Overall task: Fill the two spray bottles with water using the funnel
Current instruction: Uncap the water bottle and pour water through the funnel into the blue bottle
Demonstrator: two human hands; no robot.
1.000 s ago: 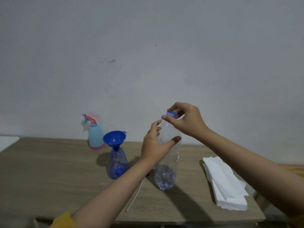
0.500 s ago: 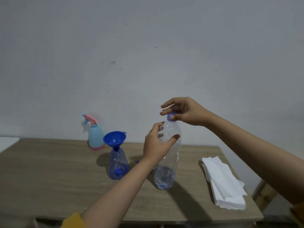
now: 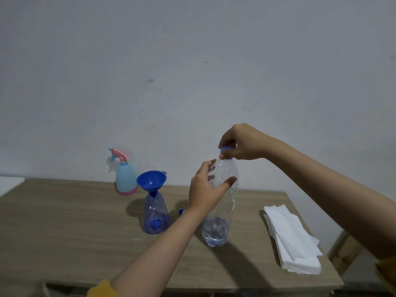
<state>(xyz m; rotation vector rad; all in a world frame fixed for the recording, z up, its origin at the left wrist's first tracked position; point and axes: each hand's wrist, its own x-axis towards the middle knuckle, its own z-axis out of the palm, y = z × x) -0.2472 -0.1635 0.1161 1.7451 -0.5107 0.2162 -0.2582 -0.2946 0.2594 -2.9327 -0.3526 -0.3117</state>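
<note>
Spanning the lower part of the view, a wooden desk (image 3: 64, 232) stands against a plain pale wall (image 3: 192, 61). On its right side, toward the near edge, lies a stack of white paper towels (image 3: 293, 239), apart from everything else.

A clear water bottle (image 3: 220, 211) stands upright near the middle of the desk, with only a little water in its bottom. The left hand (image 3: 205, 189) wraps around its upper body, thumb on the right side and fingers curled around the far side, seen through the plastic. The right hand (image 3: 242, 142) sits over the bottle's top, thumb and fingers pinching the blue cap (image 3: 226, 151) at the neck; whether the cap is screwed on or loose cannot be told.

Left of the water bottle, well clear of it, stands a translucent blue spray bottle (image 3: 155, 215) without its head. A blue funnel (image 3: 151, 181) sits upright in its neck, bowl open upward. A blue piece shows low in this bottle's body, though whether it lies inside or behind is unclear.

Farther back and to the left, close to the wall, stands a light blue spray bottle (image 3: 125, 179) with a pink base and a pink and blue trigger head fitted on top.

A small blue object (image 3: 181, 211) peeks out on the desk just behind the left wrist, mostly hidden. Yellow sleeves edge the bottom of the view.
</note>
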